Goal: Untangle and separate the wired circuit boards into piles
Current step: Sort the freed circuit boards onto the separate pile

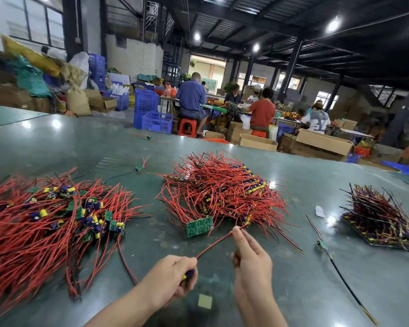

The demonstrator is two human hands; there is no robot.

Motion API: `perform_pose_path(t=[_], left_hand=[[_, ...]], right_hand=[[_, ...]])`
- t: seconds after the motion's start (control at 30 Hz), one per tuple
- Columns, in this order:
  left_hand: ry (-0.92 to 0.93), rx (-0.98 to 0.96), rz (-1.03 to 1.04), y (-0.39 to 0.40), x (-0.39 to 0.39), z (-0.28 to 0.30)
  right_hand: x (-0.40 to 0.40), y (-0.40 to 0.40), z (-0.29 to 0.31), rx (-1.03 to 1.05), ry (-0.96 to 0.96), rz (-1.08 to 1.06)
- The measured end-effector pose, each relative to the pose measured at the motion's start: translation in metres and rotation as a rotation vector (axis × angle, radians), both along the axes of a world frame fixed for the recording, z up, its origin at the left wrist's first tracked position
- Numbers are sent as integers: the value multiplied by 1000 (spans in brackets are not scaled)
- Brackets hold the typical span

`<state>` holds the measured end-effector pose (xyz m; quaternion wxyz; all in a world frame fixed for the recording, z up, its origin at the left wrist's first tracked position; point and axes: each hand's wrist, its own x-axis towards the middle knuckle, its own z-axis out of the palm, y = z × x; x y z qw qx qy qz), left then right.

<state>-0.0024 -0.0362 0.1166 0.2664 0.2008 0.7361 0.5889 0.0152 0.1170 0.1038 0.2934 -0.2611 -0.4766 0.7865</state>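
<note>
While hands (pixel 217 263) stretch red wire (pixel 214 244) | open table (pixel 293 279) between piles

table (pixel 293 291): glossy green, smooth | wires (pixel 213 244): red plastic sheath | boxes (pixel 324 142): matt cardboard

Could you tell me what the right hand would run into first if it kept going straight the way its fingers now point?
Probably the middle pile of red-wired boards. The right hand pinches a red wire with fingers pointing up and away toward that tangle's near edge; the green board lies slightly left of that line. Depth is uncertain.
</note>
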Motion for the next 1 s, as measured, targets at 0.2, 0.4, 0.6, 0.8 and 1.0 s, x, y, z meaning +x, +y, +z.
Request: perform_pose_path(t=[0.2,0.4,0.6,0.8,1.0], left_hand=[[28,-4,10,-5,-4,0],[-11,-40,-91,-4,-2,-4],[-206,21,-219,-3,-1,-4],[-554,592,8,-11,-17,-9],[-173,744,377,-7,-25,-15]], right_hand=[[0,9,5,-212,79,114],[0,9,2,-23,10,-89],[2,7,2,157,101,-246],[-2,7,3,86,51,-34],[4,-3,5,190,89,46]])
